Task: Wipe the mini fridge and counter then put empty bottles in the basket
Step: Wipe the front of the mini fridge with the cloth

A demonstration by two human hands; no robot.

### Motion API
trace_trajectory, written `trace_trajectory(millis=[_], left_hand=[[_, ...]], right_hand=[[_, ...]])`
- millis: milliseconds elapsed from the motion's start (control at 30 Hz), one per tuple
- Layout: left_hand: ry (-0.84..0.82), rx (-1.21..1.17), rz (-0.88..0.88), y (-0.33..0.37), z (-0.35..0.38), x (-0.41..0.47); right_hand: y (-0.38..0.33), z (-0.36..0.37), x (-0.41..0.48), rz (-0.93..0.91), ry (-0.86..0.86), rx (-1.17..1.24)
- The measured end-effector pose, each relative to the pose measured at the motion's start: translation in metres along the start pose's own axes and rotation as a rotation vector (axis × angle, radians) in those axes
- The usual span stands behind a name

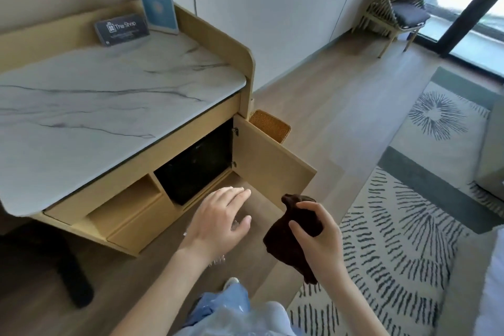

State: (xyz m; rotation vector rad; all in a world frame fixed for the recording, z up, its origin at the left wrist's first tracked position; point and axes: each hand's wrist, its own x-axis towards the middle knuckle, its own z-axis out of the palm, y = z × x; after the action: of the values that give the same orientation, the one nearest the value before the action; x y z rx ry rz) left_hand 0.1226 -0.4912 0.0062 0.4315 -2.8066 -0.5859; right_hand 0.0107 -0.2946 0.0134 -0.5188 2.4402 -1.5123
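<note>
A black mini fridge (197, 163) sits in the wooden cabinet under the white marble counter (109, 95), and its cabinet door (270, 163) swings open to the right. My left hand (218, 219) reaches toward the fridge with fingers spread, and something clear glints under its palm; I cannot tell what it is. My right hand (316, 237) grips a dark brown cloth (291, 240) that hangs bunched in front of the open door. A woven orange basket (270, 124) stands on the floor behind the door, partly hidden by it.
Two sign cards stand at the back of the counter: a dark one (121, 28) and a blue one (156, 1). A patterned rug (403, 226) covers the floor to the right. A wicker chair (392, 5) stands by the window. A black post (71, 275) stands at lower left.
</note>
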Motion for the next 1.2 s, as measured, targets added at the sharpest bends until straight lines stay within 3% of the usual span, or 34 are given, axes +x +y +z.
trace_trajectory(millis=[300,600,767,967,1200], left_hand=[[0.053,0.068,-0.207,-0.018,0.010,0.066],[0.220,0.111,-0.644,0.029,0.045,0.090],[0.285,0.137,-0.793,0.054,0.056,0.107],[0.291,0.135,-0.838,0.041,0.056,0.121],[0.323,0.108,-0.814,-0.040,0.076,0.127]], right_hand=[[0.001,0.012,0.138,-0.087,-0.215,-0.004],[0.013,0.017,0.251,-0.313,-0.631,-0.073],[0.007,0.022,0.293,-0.373,-0.810,-0.074],[0.002,0.051,0.310,-0.354,-0.856,-0.043],[0.027,0.131,0.317,-0.343,-0.815,-0.013]])
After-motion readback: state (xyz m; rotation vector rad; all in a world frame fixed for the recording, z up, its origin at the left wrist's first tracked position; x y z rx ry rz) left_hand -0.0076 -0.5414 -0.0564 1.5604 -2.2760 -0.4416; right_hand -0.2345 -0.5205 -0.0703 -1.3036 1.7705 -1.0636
